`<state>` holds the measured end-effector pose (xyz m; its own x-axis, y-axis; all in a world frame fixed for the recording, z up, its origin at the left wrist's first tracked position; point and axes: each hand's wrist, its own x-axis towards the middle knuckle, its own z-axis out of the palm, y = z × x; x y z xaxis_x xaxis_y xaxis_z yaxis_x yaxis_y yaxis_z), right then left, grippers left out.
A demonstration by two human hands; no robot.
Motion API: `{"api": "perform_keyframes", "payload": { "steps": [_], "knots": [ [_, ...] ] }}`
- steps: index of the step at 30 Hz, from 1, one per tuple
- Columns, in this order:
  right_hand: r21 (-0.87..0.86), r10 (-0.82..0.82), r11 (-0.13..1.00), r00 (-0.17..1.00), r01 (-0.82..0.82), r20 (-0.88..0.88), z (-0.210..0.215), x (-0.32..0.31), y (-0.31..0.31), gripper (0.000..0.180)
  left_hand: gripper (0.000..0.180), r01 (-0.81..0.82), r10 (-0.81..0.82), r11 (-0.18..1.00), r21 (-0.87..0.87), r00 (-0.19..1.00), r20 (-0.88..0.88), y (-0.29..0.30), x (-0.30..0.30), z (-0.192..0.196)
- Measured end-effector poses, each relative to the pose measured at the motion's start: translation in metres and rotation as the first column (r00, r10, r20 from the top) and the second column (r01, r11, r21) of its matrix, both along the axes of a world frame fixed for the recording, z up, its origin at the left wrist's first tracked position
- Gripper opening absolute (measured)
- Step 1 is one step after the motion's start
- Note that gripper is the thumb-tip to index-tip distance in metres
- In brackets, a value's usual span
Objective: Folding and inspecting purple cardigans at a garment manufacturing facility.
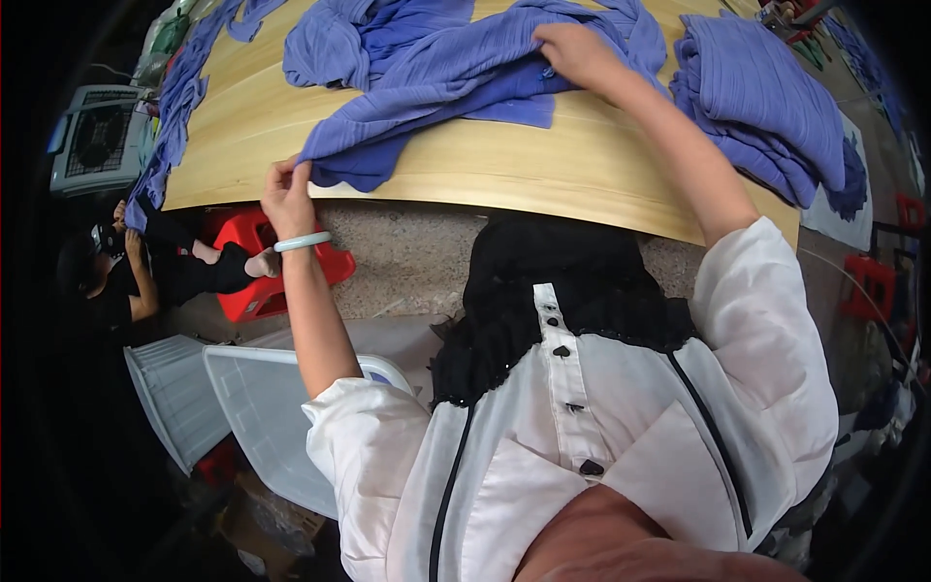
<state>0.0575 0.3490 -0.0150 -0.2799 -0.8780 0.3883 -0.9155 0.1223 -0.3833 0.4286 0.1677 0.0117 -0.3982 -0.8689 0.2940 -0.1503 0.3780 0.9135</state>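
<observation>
A long piece of blue-purple ribbed fabric (427, 97) stretches between my two hands over the table. My left hand (288, 194), with a pale bangle on the wrist, pinches one end of it just past the table's near edge. Farther off and to the right, my right hand (579, 56) grips the same fabric near its upper edge, fingertips closed on the cloth. Under and behind it lies more of the same cloth (335, 44), loosely bunched. A flat darker blue panel (519, 111) shows beneath the held piece.
A folded stack of blue fabric (761, 102) sits at the table's (233, 131) right end; loose strips (179, 107) hang off its left side. Pale plastic bins (262, 417) and a red stool (254, 238) stand below left. Another person (126, 272) sits at far left, handling cloth.
</observation>
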Motion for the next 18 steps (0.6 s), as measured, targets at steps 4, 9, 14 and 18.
{"api": "perform_keyframes", "payload": {
  "steps": [4, 9, 14, 18],
  "knots": [
    [0.117, -0.044, 0.993, 0.838, -0.024, 0.544, 0.075, -0.031, 0.019, 0.021, 0.005, -0.003, 0.021, 0.992, 0.128, 0.99, -0.137, -0.002, 0.006, 0.022],
    [-0.297, 0.229, 0.955, 0.589, 0.021, 0.775, 0.127, -0.062, 0.04, 0.027, 0.001, 0.163, -0.02, 0.934, 0.317, 0.912, -0.41, -0.007, -0.007, 0.037],
    [-0.083, -0.421, 0.902, 0.905, 0.424, 0.058, 0.078, -0.108, 0.017, 0.03, 0.008, 0.13, 0.025, 0.887, 0.443, 0.944, -0.329, -0.049, -0.023, -0.017],
    [0.032, -0.234, 0.972, 0.971, 0.232, 0.055, 0.072, -0.035, 0.019, 0.027, 0.011, -0.036, 0.164, 0.859, 0.511, 0.964, -0.209, -0.037, -0.016, -0.04]
  ]
}}
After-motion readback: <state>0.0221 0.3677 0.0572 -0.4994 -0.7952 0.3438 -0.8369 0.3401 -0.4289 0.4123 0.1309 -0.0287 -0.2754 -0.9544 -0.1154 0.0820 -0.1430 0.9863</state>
